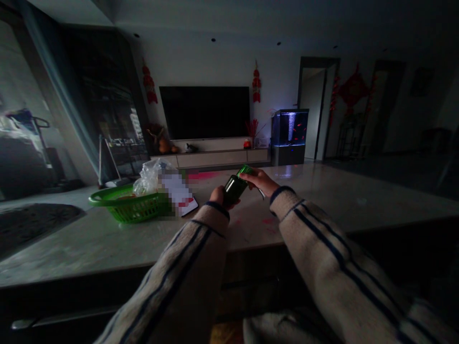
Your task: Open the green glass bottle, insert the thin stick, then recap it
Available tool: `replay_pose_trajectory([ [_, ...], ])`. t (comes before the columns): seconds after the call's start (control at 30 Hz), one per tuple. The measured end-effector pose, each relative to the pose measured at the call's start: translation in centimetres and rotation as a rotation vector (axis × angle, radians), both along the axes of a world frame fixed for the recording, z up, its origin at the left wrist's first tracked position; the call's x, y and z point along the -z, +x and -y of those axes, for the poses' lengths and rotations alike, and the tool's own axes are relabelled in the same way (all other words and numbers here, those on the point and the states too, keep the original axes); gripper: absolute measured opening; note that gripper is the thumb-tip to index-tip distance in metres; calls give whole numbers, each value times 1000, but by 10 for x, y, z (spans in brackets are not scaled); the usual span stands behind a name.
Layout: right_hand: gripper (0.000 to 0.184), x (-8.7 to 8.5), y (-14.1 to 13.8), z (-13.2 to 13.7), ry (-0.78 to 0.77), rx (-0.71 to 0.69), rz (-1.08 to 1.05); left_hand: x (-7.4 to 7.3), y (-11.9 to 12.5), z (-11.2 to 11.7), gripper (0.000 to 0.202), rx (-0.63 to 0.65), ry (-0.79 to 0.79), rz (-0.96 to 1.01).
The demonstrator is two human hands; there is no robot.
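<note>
My left hand (217,195) is wrapped round the lower part of a dark green bottle (234,188), held tilted over the pale stone table (322,200). My right hand (258,180) is closed on the bottle's green top end (245,170), fingers pinched round it. Both arms wear a beige sleeve with dark stripes. The room is dim, so the bottle's label and cap are hard to make out.
A green plastic basket (125,206) with a clear plastic bag (150,176) stands on the table to the left, a blurred white package (177,193) beside it. Beyond are a TV (204,112) on a low cabinet, a lit fish tank (289,128) and a doorway.
</note>
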State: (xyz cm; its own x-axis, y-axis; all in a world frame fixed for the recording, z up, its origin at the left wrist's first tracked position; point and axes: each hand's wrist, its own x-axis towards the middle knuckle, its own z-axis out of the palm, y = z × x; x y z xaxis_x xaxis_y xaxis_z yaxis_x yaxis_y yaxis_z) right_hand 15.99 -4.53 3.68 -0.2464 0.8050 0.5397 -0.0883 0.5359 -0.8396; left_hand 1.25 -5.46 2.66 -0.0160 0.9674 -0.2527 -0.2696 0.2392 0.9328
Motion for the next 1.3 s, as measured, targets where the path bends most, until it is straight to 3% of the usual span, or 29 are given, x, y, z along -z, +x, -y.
replay_pose_trajectory([
  [0.1,31,0,1,0,6,11,-5,1,-1,-2,41,-2,15,-74],
  [0.3,31,-2,7,-5,-2,65,-113,5,-1,-6,38,-9,30,-22],
  [0.93,27,-5,25,-12,-198,91,-163,0,0,-2,37,32,13,-7],
  [1.1,27,1,42,-23,-189,90,-53,1,0,-3,38,24,14,17],
  [1.3,40,17,71,-46,-202,228,46,1,0,0,41,21,7,-6],
])
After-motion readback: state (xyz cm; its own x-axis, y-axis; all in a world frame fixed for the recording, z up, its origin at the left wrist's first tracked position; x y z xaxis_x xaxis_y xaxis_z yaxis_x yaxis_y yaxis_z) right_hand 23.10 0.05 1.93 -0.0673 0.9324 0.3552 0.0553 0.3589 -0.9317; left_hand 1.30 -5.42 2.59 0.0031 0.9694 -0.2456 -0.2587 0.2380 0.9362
